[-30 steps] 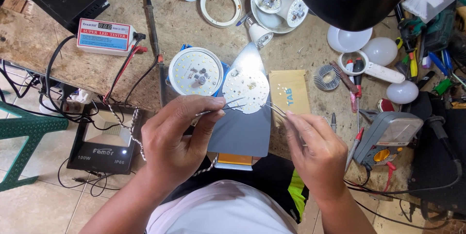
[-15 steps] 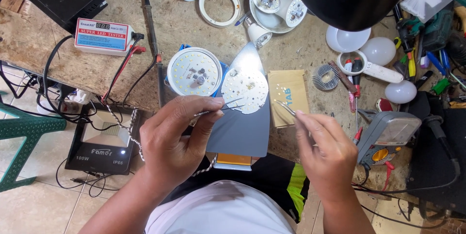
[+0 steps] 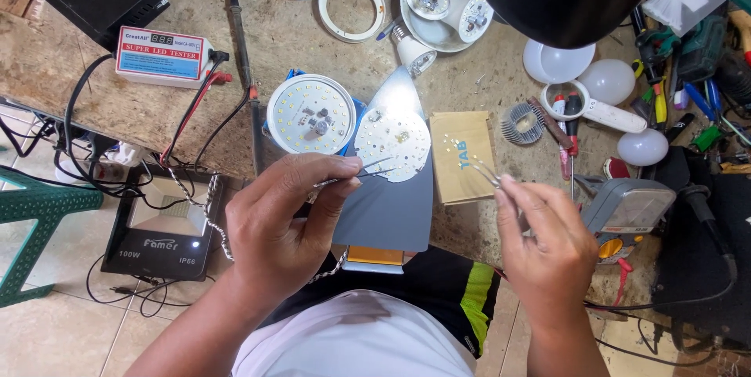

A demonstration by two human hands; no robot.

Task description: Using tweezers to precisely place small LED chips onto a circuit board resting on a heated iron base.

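Head view: left hand (image 3: 285, 224) pinches probe wires (image 3: 364, 171) at the lit board (image 3: 393, 145); right hand (image 3: 547, 236) grips tweezers (image 3: 485, 172).

Two round LED boards (image 3: 311, 113) (image 3: 393, 142) lie on the bench, and two hands (image 3: 285, 224) (image 3: 547, 240) each hold one pair of tweezers (image 3: 356, 174) (image 3: 486, 174). There are three white bulb domes (image 3: 557, 62) (image 3: 609, 80) (image 3: 641, 147), one white ring (image 3: 352, 8) and one finned heat sink (image 3: 522, 123). One tester box (image 3: 163, 55), one floodlight (image 3: 160, 228) and one small cardboard box (image 3: 461, 156) complete the count.
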